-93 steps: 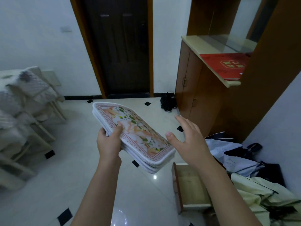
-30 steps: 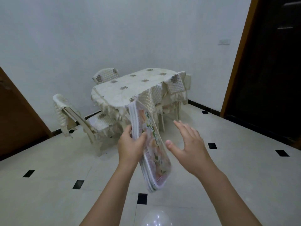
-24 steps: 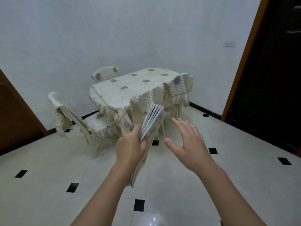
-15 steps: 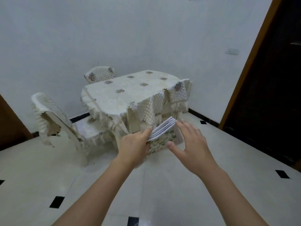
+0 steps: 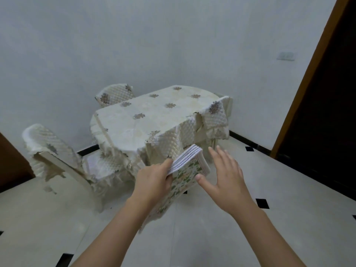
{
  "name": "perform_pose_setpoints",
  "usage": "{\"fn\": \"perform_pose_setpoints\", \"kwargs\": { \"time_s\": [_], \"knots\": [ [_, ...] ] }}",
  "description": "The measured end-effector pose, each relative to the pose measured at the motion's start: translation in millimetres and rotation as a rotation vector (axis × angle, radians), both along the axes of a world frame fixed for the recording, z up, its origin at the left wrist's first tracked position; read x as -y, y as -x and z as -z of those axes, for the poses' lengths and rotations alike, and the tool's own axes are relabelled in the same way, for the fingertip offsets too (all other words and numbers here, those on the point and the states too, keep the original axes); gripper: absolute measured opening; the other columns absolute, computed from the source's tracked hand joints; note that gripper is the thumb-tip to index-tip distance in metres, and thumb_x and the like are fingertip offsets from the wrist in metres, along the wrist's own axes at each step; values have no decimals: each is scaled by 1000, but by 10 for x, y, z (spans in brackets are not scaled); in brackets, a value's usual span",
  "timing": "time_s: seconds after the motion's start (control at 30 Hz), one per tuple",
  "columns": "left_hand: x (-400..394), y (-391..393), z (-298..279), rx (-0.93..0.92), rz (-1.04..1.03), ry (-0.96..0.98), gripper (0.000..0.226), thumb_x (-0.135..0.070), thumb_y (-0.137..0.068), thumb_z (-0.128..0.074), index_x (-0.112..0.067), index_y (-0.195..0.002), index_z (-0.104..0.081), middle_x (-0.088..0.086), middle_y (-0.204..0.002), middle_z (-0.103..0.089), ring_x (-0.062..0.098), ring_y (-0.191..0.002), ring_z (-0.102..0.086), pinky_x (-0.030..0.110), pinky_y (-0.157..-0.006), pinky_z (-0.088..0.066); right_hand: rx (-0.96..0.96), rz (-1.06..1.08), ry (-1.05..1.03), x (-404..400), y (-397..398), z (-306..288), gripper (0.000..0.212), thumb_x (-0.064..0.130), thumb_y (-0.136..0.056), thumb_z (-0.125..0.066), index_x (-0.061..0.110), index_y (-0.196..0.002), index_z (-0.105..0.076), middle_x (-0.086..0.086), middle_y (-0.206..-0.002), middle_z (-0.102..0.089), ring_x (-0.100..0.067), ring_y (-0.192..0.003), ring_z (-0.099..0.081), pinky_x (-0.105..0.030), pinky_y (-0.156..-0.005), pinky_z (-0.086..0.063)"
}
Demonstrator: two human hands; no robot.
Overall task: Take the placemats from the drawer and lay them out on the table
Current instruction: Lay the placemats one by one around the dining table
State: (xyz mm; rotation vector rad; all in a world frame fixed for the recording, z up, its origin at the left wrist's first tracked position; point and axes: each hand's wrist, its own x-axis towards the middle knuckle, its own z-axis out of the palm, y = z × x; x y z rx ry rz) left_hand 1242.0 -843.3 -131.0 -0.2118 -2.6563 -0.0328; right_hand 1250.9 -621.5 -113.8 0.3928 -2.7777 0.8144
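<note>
My left hand [image 5: 153, 180] grips a stack of several floral placemats [image 5: 187, 167] by its left edge, held in mid-air and tilted so the white stitched edges face up. My right hand [image 5: 225, 180] hovers just right of the stack with straight, spread fingers, not touching it. Ahead stands the table [image 5: 152, 114], draped in a cream quilted cloth with brown flower motifs; its top is bare. The drawer is out of view.
Chairs in cream quilted covers surround the table: one at the left front [image 5: 55, 155], one behind [image 5: 113, 94], one at the right [image 5: 216, 116]. A dark wooden door [image 5: 327, 112] stands at the right. White tiled floor [image 5: 221, 228] with black diamonds lies between me and the table.
The view has swung from the drawer and cabinet to the table, which has come nearer. The stack has turned in my left hand, edges now up. My right hand stays open beside it.
</note>
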Motion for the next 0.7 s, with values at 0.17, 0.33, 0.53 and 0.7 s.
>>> {"fn": "perform_pose_setpoints", "kwargs": {
  "time_s": [0.17, 0.33, 0.53, 0.7],
  "knots": [
    [-200, 555, -254, 31, -92, 78, 26, -24, -71, -71, -22, -83, -48, -1, -56, -56, 25, -44, -52, 25, -40, -11, -10, -53, 26, -179, 708, -58, 90, 79, -76, -25, 35, -153, -6, 12, -162, 1, -10, -147, 8, -40, -120, 1],
    [-232, 902, -414, 1, -196, 62, 31, -23, -69, -78, -21, -94, -59, -1, -54, -58, 24, -42, -53, 23, -40, -21, -6, -121, 7, -259, 1337, -159, 85, 73, -85, -36, 34, -153, -4, 11, -162, 4, -12, -148, 9, -41, -120, 4],
    [-46, 1311, -496, 37, -238, -28, 13, -31, -89, -57, -22, -92, -47, 0, -65, -58, 26, -55, -55, 30, -47, -31, 17, -192, -8, -50, 1897, -182, 84, 71, -87, -40, 35, -153, -1, 11, -161, 7, -11, -147, 10, -41, -120, 5],
    [230, 1890, -589, 13, -257, -139, 13, -33, -88, -55, -26, -95, -47, -2, -68, -59, 24, -60, -56, 30, -47, -31, 35, -191, -18, 173, 2508, -171, 86, 73, -86, -38, 36, -153, 1, 12, -161, 6, -10, -147, 11, -41, -121, 4]
  ]
}}
